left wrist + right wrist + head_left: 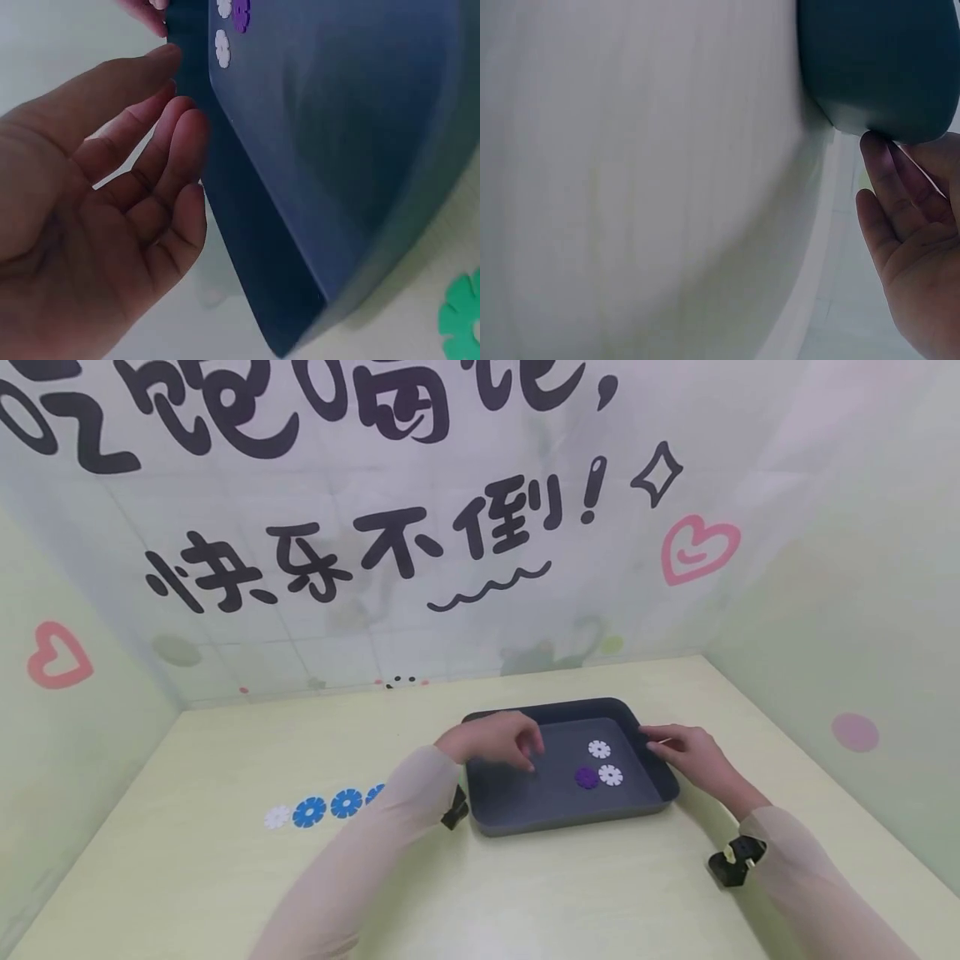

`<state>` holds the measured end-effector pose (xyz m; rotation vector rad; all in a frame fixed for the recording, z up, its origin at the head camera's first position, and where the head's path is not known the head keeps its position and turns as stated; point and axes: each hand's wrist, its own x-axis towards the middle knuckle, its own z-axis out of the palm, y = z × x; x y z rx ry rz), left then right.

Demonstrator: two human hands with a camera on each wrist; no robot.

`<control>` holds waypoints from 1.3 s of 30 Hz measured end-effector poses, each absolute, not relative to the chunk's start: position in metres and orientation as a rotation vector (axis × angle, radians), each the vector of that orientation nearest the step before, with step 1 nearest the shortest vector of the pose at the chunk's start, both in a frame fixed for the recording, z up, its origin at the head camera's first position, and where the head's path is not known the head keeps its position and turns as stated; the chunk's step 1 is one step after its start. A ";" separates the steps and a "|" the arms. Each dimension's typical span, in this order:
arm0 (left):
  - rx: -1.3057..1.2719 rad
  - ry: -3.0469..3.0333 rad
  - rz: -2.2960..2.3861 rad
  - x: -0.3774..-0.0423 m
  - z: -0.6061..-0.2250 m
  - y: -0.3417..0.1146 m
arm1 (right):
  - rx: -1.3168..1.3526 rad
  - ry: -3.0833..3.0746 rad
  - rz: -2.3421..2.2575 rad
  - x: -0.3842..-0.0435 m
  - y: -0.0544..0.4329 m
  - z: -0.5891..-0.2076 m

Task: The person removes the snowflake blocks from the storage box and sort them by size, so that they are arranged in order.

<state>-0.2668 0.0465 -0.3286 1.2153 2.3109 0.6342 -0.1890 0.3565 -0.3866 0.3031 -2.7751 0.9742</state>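
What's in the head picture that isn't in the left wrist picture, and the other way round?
Only the head view: black writing on the wall, plus blue pieces and a white piece on the table.

Only the left wrist view: a green piece beside the tray, and the left hand's palm.

Both: the dark tray, one purple piece and two white pieces inside it, and the left hand.

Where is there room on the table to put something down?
On the table, in front of the tray between the left sleeve and right sleeve, and between the blue snowflake discs and the lettered wall. It's crowded in the tray's right half: a purple snowflake disc and two white snowflake discs lie near the right hand.
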 end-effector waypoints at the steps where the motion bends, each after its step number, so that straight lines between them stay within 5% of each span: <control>1: 1.213 2.304 0.636 -0.268 -0.329 0.051 | 0.302 -2.773 0.973 -0.189 0.357 -0.387; 17: 1.059 2.192 0.682 -0.287 -0.355 0.107 | 0.287 -2.787 0.970 -0.190 0.356 -0.386; 39: 0.971 2.174 0.824 -0.289 -0.384 0.125 | 0.298 -2.787 0.960 -0.191 0.357 -0.389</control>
